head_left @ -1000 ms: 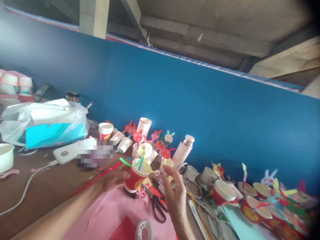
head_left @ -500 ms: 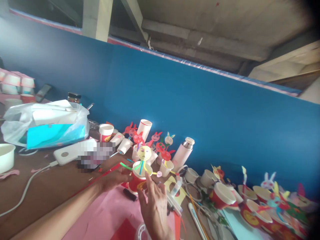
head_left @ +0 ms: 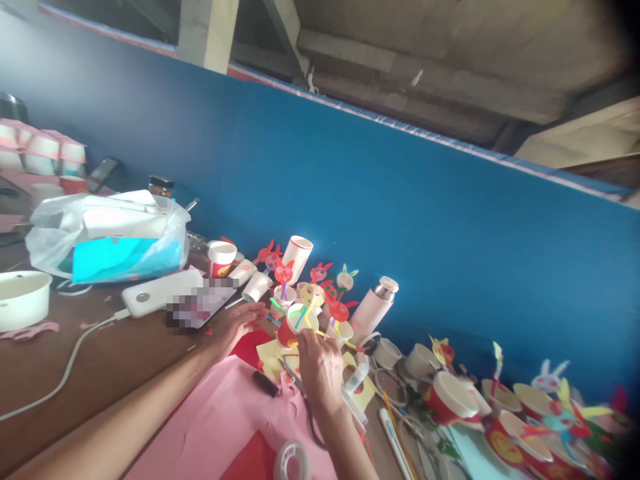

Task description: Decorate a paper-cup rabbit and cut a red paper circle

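Just left of the red cup [head_left: 286, 335], the left hand [head_left: 244, 325] has a wide grip. The cup sits between both hands. At its near right is the right hand [head_left: 323, 368]; I cannot tell whether its grip holds it.

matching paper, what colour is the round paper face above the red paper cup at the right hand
Round paper face: pale yellow, head view.

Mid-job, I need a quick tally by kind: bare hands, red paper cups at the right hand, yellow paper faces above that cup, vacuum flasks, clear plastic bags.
Bare hands: 2 (left hand, right hand)
Red paper cup at the right hand: 1
Yellow paper face above it: 1
Vacuum flask: 1
Clear plastic bag: 1
Total: 6
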`<state>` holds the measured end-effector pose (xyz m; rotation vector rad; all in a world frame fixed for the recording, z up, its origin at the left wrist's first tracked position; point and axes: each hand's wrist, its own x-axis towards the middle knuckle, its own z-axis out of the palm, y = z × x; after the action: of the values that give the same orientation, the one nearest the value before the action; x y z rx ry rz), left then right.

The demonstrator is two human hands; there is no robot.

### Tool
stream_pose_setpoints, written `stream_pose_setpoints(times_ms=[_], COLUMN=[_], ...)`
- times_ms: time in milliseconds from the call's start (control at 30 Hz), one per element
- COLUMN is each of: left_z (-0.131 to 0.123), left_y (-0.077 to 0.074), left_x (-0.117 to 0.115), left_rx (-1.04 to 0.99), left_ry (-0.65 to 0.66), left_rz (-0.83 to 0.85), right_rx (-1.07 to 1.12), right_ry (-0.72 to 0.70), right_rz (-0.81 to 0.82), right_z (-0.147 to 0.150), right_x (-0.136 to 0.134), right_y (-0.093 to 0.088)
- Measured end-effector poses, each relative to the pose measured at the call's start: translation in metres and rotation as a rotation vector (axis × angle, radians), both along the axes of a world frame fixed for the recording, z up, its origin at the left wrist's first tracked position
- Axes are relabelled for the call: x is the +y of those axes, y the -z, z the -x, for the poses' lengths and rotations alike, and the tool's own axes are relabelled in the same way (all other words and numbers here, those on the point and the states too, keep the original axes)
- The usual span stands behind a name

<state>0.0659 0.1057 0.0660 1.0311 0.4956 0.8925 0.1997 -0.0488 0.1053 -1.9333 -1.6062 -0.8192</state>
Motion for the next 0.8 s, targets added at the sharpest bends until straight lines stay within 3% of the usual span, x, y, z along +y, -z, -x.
stream_pose_setpoints(times_ms=[233,500,667,800], left_z=[0.0,-0.004,-0.002,0.001], left_y=[0.014,0.02,0.016,0.005], left_x=[0.011,0.008,0.005,0.006], left_rx=[-0.028,0.002,0.065,0.164], left_ry=[-0.051,-0.015,-0.025,-0.091], left_rz=[0.056,0.02,-0.035,-0.106], right_rx=[-0.035,-0.006,0.041,0.063], right_ry=[0.013,0.044,0.014,-0.072], right_rz=[0.024,0.008,0.012,0.054], right_z=[-0.002,-0.005,-0.002,0.004], right_x=[0.017,0.013,-0.002,-0.032], right_y=[0.023,0.025,0.024,0.028])
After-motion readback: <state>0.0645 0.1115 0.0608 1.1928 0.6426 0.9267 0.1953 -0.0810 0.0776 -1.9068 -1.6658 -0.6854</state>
